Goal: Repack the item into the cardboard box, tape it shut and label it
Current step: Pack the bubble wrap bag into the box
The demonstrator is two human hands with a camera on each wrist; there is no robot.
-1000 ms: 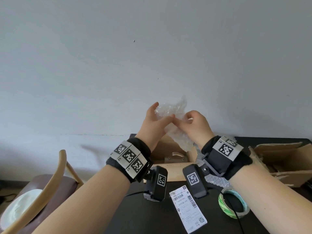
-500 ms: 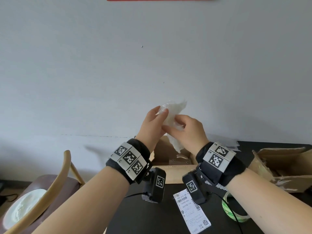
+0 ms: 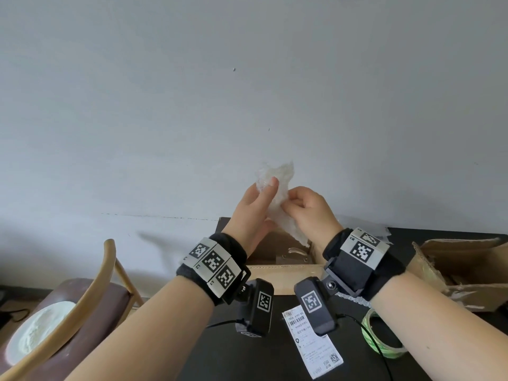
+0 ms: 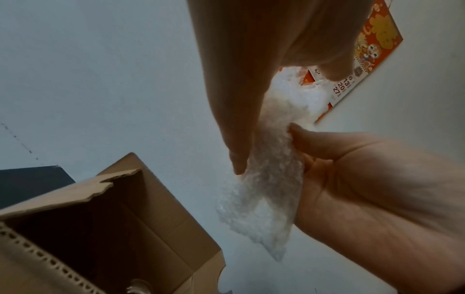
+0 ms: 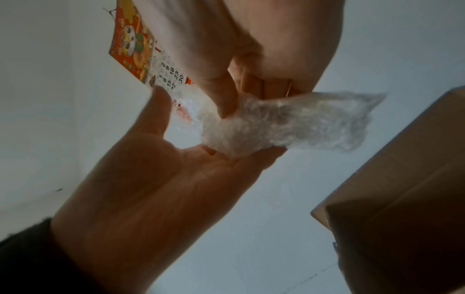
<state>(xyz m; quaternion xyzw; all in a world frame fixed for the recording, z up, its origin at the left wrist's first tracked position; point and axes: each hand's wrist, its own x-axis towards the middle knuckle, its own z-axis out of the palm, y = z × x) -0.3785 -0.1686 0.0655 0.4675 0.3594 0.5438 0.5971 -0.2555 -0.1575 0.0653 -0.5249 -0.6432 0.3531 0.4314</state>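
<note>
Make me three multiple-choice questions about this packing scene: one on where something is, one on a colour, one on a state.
1. Where does the shipping label lie?
A. on the black table
B. inside the box
C. on the chair

2. What colour is the tape roll?
A. red
B. green
C. blue

3. What state is the cardboard box in?
A. taped shut
B. flattened
C. open

Answers:
1. A: it lies flat on the table, nearer than the box.
2. B: its rim looks green.
3. C: flaps stand up while both hands hold bubble wrap above it.
</note>
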